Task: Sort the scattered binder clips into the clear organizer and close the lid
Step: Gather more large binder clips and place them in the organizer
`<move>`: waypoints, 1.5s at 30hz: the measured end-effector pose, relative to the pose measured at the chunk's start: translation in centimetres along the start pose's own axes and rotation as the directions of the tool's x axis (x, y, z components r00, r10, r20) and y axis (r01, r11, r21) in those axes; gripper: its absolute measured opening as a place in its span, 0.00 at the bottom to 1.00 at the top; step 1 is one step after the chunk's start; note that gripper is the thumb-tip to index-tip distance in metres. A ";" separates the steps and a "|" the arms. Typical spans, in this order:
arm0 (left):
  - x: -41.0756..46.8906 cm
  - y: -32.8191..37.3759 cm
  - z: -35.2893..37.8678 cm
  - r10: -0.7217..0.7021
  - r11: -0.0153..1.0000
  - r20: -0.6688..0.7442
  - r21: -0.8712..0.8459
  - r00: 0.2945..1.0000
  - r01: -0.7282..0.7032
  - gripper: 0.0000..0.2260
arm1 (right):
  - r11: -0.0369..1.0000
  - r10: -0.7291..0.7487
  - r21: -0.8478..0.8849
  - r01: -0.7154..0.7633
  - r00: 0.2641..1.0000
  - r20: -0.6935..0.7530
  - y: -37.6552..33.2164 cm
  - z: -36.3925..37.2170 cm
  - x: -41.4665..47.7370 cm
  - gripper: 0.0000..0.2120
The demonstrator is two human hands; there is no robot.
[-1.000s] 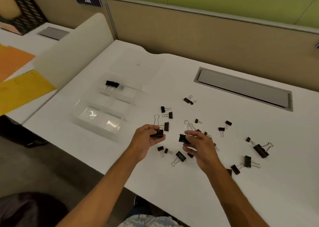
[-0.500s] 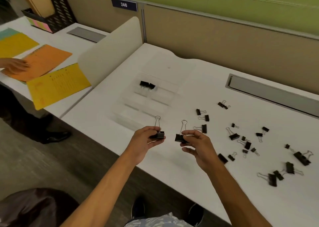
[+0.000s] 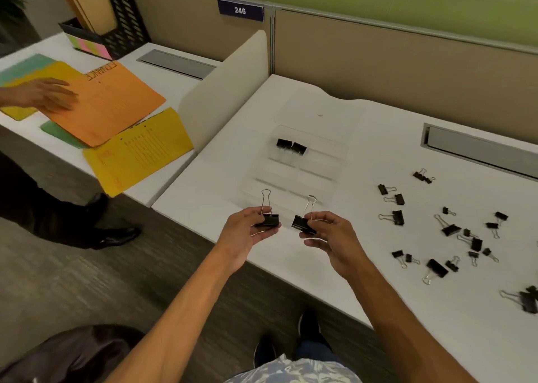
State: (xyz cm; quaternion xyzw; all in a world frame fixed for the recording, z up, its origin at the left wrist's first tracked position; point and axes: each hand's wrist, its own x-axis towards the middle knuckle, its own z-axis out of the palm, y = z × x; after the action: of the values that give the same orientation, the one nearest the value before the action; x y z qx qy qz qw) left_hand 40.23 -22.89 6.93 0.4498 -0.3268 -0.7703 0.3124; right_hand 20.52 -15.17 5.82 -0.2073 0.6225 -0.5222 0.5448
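Carrying stage of the sorting: the left hand [image 3: 244,231] pinches 1 large binder clip [image 3: 269,220] and the right hand [image 3: 334,242] pinches a second clip [image 3: 302,224], both held over the desk's near edge with wire handles up; the clear organizer [image 3: 320,161] sits just beyond at 12 o'clock, its lid [image 3: 320,103] lying open behind it, with 2 stored clips [image 3: 291,146] in a far-left compartment (the rest look bare); the scattered clips [image 3: 451,229] lie at 3 o'clock. The next move is probably to reach forward and release both beside their matches.
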 end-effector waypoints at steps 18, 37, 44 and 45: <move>9.8 5.8 1.7 0.083 0.991 -0.190 0.121 0.978 -0.060 0.08 | 0.998 -0.050 -0.043 0.049 0.998 -0.031 -4.9 -0.7 9.7 0.09; 22.3 11.0 3.8 0.235 0.864 -0.201 0.492 0.951 -0.110 0.06 | 0.983 -0.145 -0.131 0.130 0.982 -0.118 -8.0 -0.1 16.6 0.22; 30.4 13.7 5.2 0.239 0.417 0.047 0.897 0.970 -0.146 0.06 | 0.974 -0.170 -0.185 0.130 0.960 -0.222 -8.2 1.6 17.9 0.27; 31.3 13.8 5.3 0.214 0.349 0.082 0.925 0.973 -0.154 0.06 | 0.974 -0.168 -0.189 0.124 0.957 -0.236 -8.2 1.8 18.0 0.26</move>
State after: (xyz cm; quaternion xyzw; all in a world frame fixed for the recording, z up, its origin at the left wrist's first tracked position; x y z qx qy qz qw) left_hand 25.52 -54.16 4.47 0.5277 -0.7414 -0.4024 0.0997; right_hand 13.78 -33.82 4.91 -0.2316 0.7121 -0.5274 0.4015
